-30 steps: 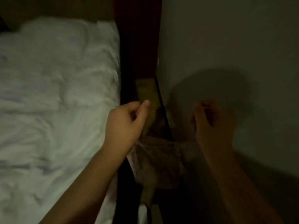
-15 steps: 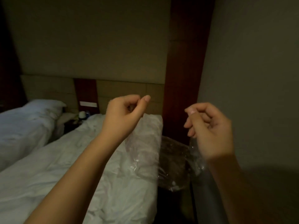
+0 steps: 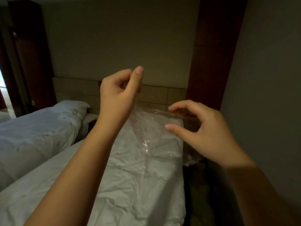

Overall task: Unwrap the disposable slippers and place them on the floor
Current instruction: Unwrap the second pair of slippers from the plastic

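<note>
Across the back, a plain pale wall (image 3: 114,38), dim light throughout. Near bed (image 3: 130,185) runs from bottom left toward the wall, white bedding creased; a second bed (image 3: 32,128) lies beside it on the left with a white pillow (image 3: 71,106) at its head. Dark red-brown wooden pillar (image 3: 216,54) stands upright just right of the near bed; a tan panelled headboard (image 3: 78,88) spans behind both beds. Clear plastic wrapper (image 3: 151,132) is held up in the air over the near bed's right edge, hanging as a crinkled see-through sheet with a few glints (bedding shows through it). Left hand (image 3: 117,97) is raised higher, fingers curled, thumb and fingers pinching the wrapper's upper left corner. Right hand (image 3: 205,132) is lower, at the wrapper's right edge, fingers curved and thumb spread apart from the forefinger; the top edge of the film runs to its fingers, but whether it grips the film cannot be told.
</note>
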Demonstrator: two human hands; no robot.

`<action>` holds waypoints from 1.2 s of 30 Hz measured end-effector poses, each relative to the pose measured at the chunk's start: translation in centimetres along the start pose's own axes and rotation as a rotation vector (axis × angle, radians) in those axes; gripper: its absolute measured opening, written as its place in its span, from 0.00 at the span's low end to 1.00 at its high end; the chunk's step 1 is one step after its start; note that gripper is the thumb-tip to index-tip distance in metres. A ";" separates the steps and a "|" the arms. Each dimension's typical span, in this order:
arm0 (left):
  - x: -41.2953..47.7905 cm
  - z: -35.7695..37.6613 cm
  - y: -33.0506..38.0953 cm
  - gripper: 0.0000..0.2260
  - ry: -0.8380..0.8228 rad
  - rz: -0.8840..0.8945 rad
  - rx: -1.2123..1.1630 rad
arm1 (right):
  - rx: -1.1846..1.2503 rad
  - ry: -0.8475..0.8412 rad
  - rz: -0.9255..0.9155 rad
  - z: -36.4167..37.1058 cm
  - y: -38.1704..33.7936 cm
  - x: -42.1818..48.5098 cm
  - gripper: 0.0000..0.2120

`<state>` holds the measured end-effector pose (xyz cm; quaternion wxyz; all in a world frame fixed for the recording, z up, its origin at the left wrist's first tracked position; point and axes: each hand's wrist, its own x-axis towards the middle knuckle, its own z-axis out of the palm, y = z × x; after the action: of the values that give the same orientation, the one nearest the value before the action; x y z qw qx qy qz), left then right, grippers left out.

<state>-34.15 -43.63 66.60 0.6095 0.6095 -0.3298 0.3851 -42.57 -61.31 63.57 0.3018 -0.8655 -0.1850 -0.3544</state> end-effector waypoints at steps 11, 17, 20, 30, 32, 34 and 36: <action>2.0 -17.6 -7.1 0.14 -0.368 -0.220 -0.245 | 0.483 0.268 0.116 19.3 -11.7 7.0 0.09; 2.4 -26.0 -9.3 0.24 -0.603 -0.387 -0.245 | 0.538 0.323 -0.033 28.0 -17.2 9.9 0.09; 2.1 -29.3 -10.6 0.20 -0.617 -0.402 -0.218 | 0.497 0.311 -0.033 31.6 -17.9 11.1 0.12; 1.3 -38.7 -21.3 0.07 -0.363 -0.553 -0.019 | 0.532 0.297 -0.034 42.3 -16.4 16.2 0.07; 1.4 -40.1 -24.4 0.03 -0.311 -0.589 0.027 | 0.526 0.290 -0.034 44.4 -15.6 18.0 0.08; 2.0 -40.9 -26.8 0.03 -0.263 -0.605 0.052 | 0.528 0.266 -0.018 46.6 -15.0 20.0 0.12; 3.2 -41.7 -28.6 0.04 -0.214 -0.579 0.074 | 0.531 0.259 -0.004 48.5 -14.6 21.7 0.14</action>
<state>-10.52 -0.74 53.77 0.6330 0.7370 -0.1907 0.1408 -11.26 -16.33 57.50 0.5382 -0.7034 -0.2331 -0.4016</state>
